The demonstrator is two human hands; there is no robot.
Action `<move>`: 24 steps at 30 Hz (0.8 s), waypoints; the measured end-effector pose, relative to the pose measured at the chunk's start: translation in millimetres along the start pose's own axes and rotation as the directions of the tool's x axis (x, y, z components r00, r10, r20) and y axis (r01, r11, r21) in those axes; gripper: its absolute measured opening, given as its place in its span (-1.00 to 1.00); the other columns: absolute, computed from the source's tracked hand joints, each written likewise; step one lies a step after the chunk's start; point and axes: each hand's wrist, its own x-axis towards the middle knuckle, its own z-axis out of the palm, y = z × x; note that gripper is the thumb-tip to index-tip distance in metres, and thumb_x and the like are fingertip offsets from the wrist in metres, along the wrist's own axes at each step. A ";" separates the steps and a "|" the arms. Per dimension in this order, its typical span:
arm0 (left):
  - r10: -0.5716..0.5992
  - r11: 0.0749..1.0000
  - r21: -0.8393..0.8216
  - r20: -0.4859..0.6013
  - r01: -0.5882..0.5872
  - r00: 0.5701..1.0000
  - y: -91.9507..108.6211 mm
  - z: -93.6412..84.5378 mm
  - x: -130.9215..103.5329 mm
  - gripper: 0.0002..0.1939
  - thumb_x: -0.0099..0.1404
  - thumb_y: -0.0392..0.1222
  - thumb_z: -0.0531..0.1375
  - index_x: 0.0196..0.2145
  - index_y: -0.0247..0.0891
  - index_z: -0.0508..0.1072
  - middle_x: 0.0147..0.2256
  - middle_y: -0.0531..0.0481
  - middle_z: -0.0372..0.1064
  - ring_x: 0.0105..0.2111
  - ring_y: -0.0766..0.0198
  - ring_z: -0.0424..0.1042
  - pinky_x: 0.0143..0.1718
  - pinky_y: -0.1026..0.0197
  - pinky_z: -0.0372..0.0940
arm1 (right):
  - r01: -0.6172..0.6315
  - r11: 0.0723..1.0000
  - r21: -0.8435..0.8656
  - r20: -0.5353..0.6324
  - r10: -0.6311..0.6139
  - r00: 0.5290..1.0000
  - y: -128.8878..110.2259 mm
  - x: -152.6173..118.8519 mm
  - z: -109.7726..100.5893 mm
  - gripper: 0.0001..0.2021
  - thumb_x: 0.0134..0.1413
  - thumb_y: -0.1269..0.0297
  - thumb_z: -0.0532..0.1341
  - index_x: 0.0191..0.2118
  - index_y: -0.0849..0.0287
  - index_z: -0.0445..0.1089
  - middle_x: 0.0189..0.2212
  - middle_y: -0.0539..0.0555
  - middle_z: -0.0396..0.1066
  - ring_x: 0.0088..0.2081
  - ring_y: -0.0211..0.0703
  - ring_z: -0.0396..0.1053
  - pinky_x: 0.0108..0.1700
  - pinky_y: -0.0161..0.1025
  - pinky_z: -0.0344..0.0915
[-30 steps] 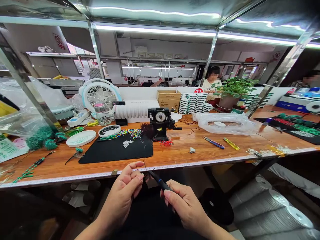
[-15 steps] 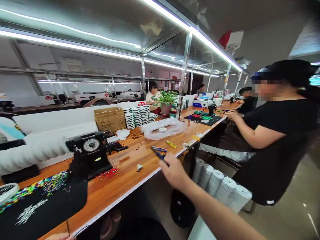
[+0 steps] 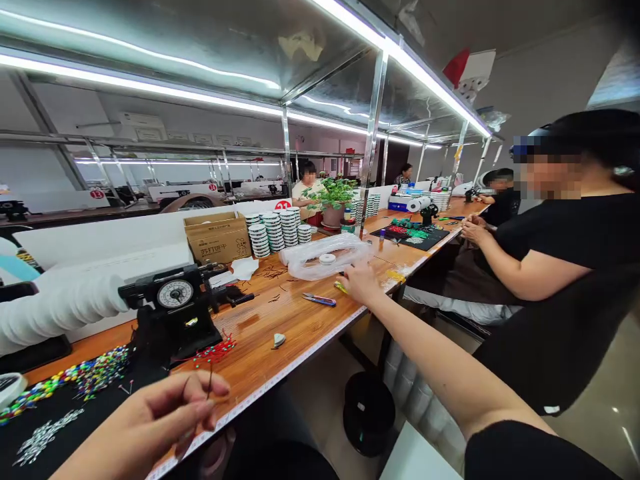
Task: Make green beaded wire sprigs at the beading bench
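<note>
My left hand [image 3: 170,417] is closed near the table's front edge, thumb and index finger pinching a thin dark wire [image 3: 211,380]. My right hand [image 3: 359,283] is over the table beside a clear plastic bag [image 3: 327,259], its fingers bent at a yellow cutter [image 3: 341,288]; what it grips, if anything, is partly hidden. Blue-handled snips [image 3: 320,300] lie to the left of that hand. A black winding machine with a round dial [image 3: 175,294] stands behind my left hand, with red pieces [image 3: 217,350] at its base.
Colourful beads [image 3: 100,370] and silver pieces [image 3: 47,433] lie on a black mat at left. A cardboard box [image 3: 217,240], stacked spools [image 3: 275,230] and a potted plant [image 3: 333,200] line the back. A co-worker [image 3: 555,267] sits at right.
My left hand has risen into view from the bottom edge. My right hand has moved right and up, away from the snips, to the yellow cutter; the dark tool it held no longer shows clearly.
</note>
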 end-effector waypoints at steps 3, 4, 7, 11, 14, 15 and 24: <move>-0.035 0.993 -0.106 0.143 0.050 0.989 11.8 16.8 17.1 -0.74 -0.04 -0.11 0.37 -0.62 -0.27 0.38 -0.39 -0.06 0.46 -0.48 0.29 0.39 -0.58 0.37 0.21 | 0.149 0.985 0.084 0.042 -0.153 0.987 -32.1 -10.7 14.3 -0.70 0.10 0.12 0.16 -0.21 0.28 0.42 -0.12 0.26 0.33 -0.03 0.03 0.21 0.02 -0.17 0.08; -0.041 0.986 -0.156 0.157 0.065 0.987 13.8 22.5 23.0 -0.77 0.00 -0.16 0.35 -0.58 -0.27 0.37 -0.38 -0.06 0.47 -0.43 0.27 0.43 -0.56 0.38 0.22 | 0.173 0.979 0.111 0.048 -0.180 0.983 -40.9 -13.3 19.3 -0.73 0.08 0.16 0.18 -0.22 0.29 0.42 -0.15 0.26 0.33 -0.05 0.03 0.22 0.01 -0.17 0.09; -0.045 0.973 -0.213 0.190 0.086 0.981 16.5 35.7 39.2 -0.78 0.04 -0.22 0.33 -0.54 -0.29 0.32 -0.39 -0.10 0.48 -0.32 0.17 0.49 -0.45 0.33 0.29 | 0.182 0.964 0.191 0.026 -0.191 0.981 -56.0 -16.5 29.7 -0.82 0.08 0.39 0.11 -0.26 0.38 0.39 -0.18 0.34 0.32 -0.07 0.09 0.23 -0.01 -0.10 0.08; -0.033 0.980 -0.185 0.219 0.075 0.975 15.6 41.7 54.6 -0.80 0.07 -0.18 0.31 -0.49 -0.31 0.35 -0.45 -0.06 0.46 -0.40 0.19 0.49 -0.43 0.28 0.31 | 0.173 0.915 0.365 -0.023 -0.177 0.984 -65.5 -19.9 27.6 -0.83 0.11 0.49 0.01 -0.24 0.39 0.32 -0.22 0.35 0.31 -0.12 0.04 0.24 -0.06 -0.10 0.12; -0.010 0.984 -0.170 0.265 0.057 0.964 13.8 42.2 60.6 -0.81 0.08 -0.17 0.30 -0.49 -0.33 0.39 -0.46 -0.05 0.44 -0.41 0.23 0.47 -0.43 0.30 0.29 | 0.199 0.826 0.527 -0.018 -0.223 0.975 -83.4 -34.5 17.9 -0.78 0.25 0.35 -0.10 -0.20 0.31 0.25 -0.39 0.15 0.32 -0.34 -0.17 0.28 -0.26 -0.24 0.21; -0.005 0.984 -0.167 0.289 0.055 0.957 13.2 42.4 61.9 -0.81 0.09 -0.17 0.29 -0.50 -0.34 0.40 -0.46 -0.06 0.44 -0.42 0.25 0.46 -0.43 0.30 0.29 | 0.213 0.779 0.589 0.002 -0.265 0.964 -91.4 -41.2 14.2 -0.74 0.27 0.25 -0.11 -0.21 0.27 0.24 -0.47 0.05 0.28 -0.44 -0.24 0.25 -0.36 -0.30 0.20; 0.032 0.958 -0.278 0.346 0.070 0.938 5.1 45.3 68.9 -0.81 0.10 -0.16 0.29 -0.48 -0.37 0.46 -0.46 -0.06 0.44 -0.48 0.34 0.41 -0.41 0.32 0.27 | -0.081 0.051 0.995 0.093 -0.328 0.940 -131.0 -67.0 4.6 -0.71 -0.08 0.11 0.27 -0.52 0.21 0.24 -0.65 -0.14 0.04 -0.60 -0.39 -0.06 -0.54 -0.36 -0.05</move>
